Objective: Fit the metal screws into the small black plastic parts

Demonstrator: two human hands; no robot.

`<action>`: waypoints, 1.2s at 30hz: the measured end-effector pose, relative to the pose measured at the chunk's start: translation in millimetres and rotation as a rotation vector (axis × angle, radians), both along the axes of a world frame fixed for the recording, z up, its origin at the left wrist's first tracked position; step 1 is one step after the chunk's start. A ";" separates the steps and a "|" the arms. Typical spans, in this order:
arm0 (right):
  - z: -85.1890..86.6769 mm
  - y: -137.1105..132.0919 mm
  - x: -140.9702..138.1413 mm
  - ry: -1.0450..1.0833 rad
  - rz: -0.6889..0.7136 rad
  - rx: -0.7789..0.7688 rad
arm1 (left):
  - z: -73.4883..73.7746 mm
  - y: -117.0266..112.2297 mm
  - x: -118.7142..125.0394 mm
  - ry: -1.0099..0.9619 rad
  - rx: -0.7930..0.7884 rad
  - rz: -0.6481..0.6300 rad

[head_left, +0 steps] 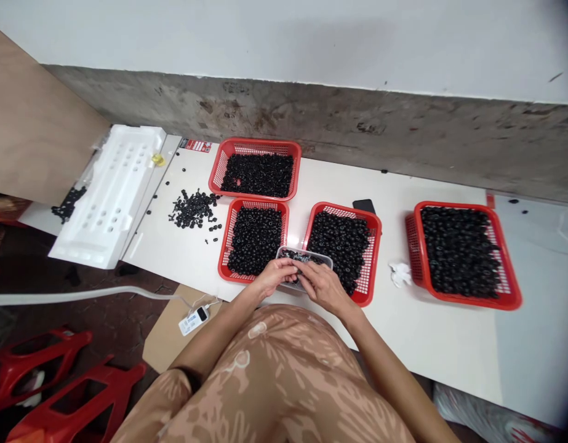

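I am wearing the only camera on my head, and it is looking forward and steeply down over my lap (284, 381) at the white tabletop (450, 351). It is facing the wall (357, 129) running along the tabletop's far edge. My left hand (272, 277) and right hand (325, 286) are showing close beneath it, near the middle of the frame, and the floor (103, 307) is showing at the lower left.

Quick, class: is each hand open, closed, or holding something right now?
Left hand: fingers curled over the clear tub of black rings; what it pinches cannot be told.
Right hand: fingers bent, meeting the left hand at the tub; likewise unclear.
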State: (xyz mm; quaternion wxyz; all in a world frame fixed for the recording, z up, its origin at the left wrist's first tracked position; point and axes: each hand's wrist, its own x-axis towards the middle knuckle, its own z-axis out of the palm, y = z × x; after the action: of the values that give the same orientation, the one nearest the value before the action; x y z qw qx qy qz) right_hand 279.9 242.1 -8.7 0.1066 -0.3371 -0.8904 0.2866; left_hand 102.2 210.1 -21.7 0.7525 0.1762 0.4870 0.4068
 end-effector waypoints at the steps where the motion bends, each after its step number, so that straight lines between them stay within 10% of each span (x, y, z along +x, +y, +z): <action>1: -0.4 -1.7 0.0 -0.020 0.008 0.002 | -1.4 -0.2 0.5 -0.004 -0.002 -0.008; 9: -16.3 -4.4 -3.6 0.277 -0.237 -0.180 | -12.1 -1.1 -0.4 -0.093 -0.037 0.030; 15: -34.5 9.4 13.5 0.065 -0.446 -0.205 | -13.5 -3.6 -20.4 -0.047 -0.046 0.123; 27: -48.5 2.6 -3.4 -0.562 0.071 -0.256 | -29.5 -17.9 -23.2 0.008 -0.066 0.121; 36: -28.7 7.5 8.0 0.157 -0.189 -0.316 | -22.8 -20.5 -9.3 0.064 -0.028 -0.009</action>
State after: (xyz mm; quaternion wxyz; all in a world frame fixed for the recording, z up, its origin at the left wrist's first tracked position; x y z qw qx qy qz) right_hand 287.9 249.6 -37.3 0.1478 -0.4085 -0.7876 0.4370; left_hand 92.9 189.6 -44.5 0.7407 0.1807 0.5160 0.3905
